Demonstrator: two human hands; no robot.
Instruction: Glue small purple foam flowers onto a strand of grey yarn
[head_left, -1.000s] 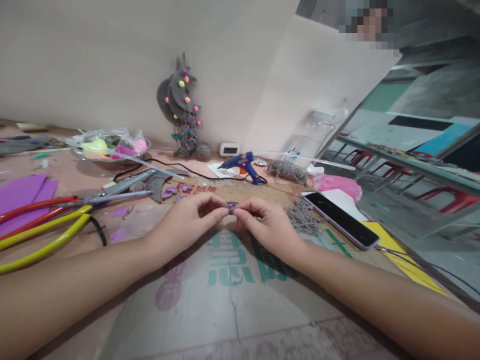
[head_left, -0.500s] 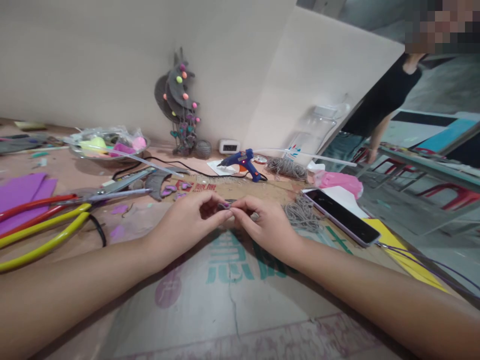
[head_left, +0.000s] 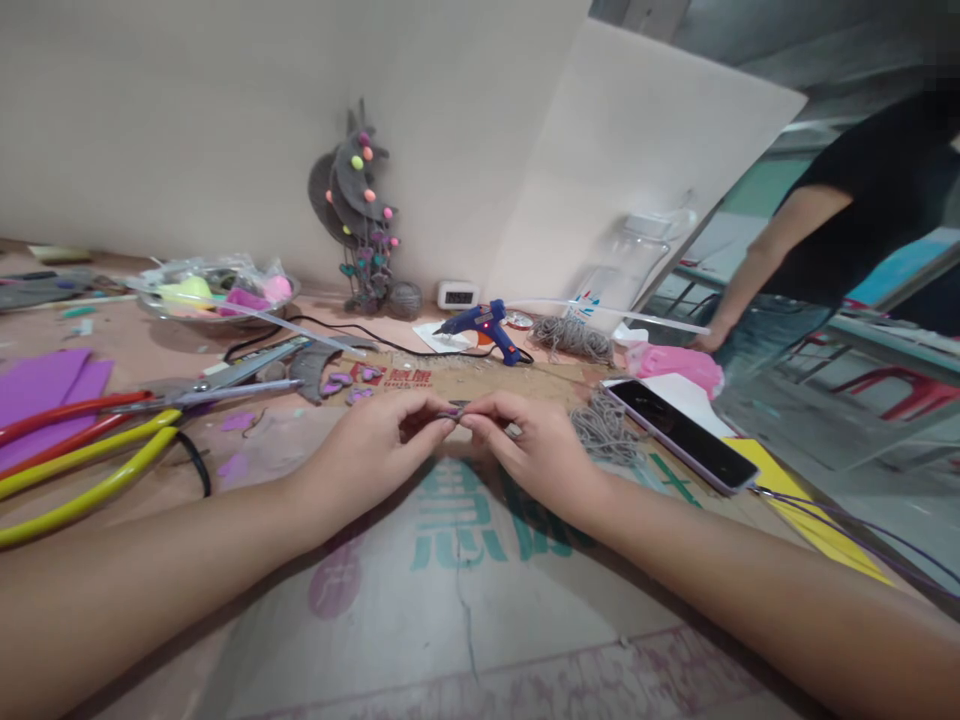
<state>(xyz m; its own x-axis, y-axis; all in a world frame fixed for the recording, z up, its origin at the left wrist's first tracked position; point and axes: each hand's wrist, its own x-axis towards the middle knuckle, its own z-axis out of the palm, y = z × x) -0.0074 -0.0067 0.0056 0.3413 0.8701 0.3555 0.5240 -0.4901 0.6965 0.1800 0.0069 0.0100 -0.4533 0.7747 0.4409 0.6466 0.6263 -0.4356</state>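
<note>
My left hand (head_left: 382,440) and my right hand (head_left: 536,445) meet above the cardboard sheet (head_left: 360,640), thumbs and forefingers pinched. Between their fingertips is a small grey and purple piece (head_left: 452,413), apparently felt, mostly covered by the fingers. Just beyond the left hand lie small purple-and-grey cutouts (head_left: 337,383) and a curved grey felt piece (head_left: 311,370). A loose coil of grey yarn (head_left: 606,428) sits to the right of my right hand.
Behind the hands rests a blue glue gun (head_left: 484,325). Red-handled scissors (head_left: 75,412) and yellow-handled pliers (head_left: 105,490) lie left, a phone (head_left: 682,435) right. A decorated grey moon hanging (head_left: 356,190) leans on the wall. A person (head_left: 832,220) stands beyond the table.
My fingertips have drawn slightly apart, showing more of the small piece. The person in the background has moved closer to the table. The things on the table stay put.
</note>
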